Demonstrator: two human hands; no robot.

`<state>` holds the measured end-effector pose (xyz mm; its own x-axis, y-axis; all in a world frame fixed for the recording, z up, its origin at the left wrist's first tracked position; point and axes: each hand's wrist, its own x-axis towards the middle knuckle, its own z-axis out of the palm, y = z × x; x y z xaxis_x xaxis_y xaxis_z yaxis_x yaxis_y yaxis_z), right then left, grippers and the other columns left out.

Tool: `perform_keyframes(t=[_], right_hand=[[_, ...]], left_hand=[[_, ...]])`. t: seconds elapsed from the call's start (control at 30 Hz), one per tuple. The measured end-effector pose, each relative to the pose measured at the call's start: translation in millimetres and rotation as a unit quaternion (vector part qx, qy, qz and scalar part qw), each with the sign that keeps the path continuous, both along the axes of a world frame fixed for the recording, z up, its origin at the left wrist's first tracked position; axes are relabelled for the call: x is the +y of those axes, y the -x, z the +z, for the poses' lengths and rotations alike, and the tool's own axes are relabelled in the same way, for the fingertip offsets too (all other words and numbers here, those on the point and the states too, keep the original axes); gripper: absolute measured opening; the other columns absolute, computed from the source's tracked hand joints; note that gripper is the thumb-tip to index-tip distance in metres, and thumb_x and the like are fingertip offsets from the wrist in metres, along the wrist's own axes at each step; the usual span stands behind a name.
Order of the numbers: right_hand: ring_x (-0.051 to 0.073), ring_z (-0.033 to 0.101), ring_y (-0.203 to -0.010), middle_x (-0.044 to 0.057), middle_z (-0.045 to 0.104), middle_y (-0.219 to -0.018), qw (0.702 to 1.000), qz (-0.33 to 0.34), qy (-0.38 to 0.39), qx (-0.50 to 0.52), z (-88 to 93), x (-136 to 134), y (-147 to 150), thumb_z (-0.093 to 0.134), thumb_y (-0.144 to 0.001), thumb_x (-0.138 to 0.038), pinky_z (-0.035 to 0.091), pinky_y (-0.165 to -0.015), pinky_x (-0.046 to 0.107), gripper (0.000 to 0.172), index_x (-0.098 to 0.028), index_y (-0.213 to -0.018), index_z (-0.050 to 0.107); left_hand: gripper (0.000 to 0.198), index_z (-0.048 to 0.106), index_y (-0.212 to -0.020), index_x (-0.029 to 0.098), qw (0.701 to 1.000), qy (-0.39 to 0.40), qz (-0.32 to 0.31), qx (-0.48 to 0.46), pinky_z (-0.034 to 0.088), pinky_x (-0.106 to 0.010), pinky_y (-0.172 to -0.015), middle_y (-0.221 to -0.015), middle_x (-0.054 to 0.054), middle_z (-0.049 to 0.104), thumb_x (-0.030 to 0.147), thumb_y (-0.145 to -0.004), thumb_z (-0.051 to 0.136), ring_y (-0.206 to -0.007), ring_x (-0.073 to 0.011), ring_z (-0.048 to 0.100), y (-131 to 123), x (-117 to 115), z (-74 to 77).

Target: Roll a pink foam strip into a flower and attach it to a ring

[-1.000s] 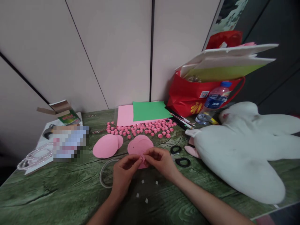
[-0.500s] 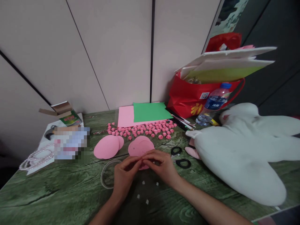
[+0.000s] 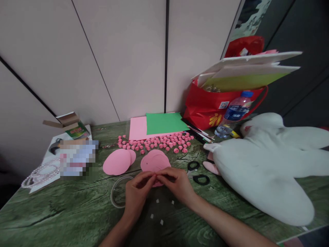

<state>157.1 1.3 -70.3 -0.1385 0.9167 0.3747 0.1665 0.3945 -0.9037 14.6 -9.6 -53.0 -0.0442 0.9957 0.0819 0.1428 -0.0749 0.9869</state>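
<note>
My left hand (image 3: pixel 137 192) and my right hand (image 3: pixel 177 183) meet fingertip to fingertip at the middle of the table. Both pinch a small pink piece of paper (image 3: pixel 155 174), mostly covered by the fingers, so its exact shape cannot be made out. Just behind and under the fingertips lies a stack of pink paper discs (image 3: pixel 156 159). Beside my left hand is a roll of clear tape (image 3: pixel 113 192). Black-handled scissors (image 3: pixel 201 179) lie to the right of my right hand. Several small white squares (image 3: pixel 161 222) are scattered between my forearms.
Rolled pink paper roses (image 3: pixel 168 141) spread behind the discs, before green paper (image 3: pixel 166 123). More pink discs (image 3: pixel 117 161) lie left. A white plush toy (image 3: pixel 257 171), water bottle (image 3: pixel 235 113) and red bag (image 3: pixel 197 103) fill the right. Bead strings (image 3: pixel 38 175) and an opened box (image 3: pixel 75 128) sit far left.
Both hands stay at nearly the same spot, fingertips together. The right hand's fingers have shifted slightly, the hand sitting a touch lower. Objects on the table have not moved.
</note>
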Motion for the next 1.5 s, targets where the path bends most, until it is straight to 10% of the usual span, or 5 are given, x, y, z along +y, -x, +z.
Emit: perform_keyframes(t=[1.0, 1.5], right_hand=[[0.011, 0.055, -0.049, 0.002, 0.064, -0.057, 0.975, -0.052, 0.174, 0.128, -9.9, -7, 15, 0.059, -0.063, -0.019, 0.043, -0.048, 0.019, 0.008, -0.012, -0.063, 0.064], [0.011, 0.053, -0.052, 0.001, 0.061, -0.056, 0.969, -0.074, 0.175, 0.16, -6.3, -15, 23, 0.06, -0.062, -0.02, 0.042, -0.05, 0.02, 0.008, -0.012, -0.06, 0.062]], left_hand=[[0.027, 0.054, -0.1, 0.02, 0.967, -0.164, 0.002, 0.194, 0.048, -0.025, -0.066, -0.082, -0.001, 0.059, 0.018, -0.073, 0.055, -0.07, -0.0132, 0.058, -4, -5, -16.5], [0.031, 0.052, -0.103, 0.019, 0.99, -0.1, 0.04, 0.094, 0.048, -0.03, -0.073, -0.09, -0.005, 0.06, 0.02, -0.073, 0.056, -0.079, -0.0163, 0.059, -7, -9, -22.4]])
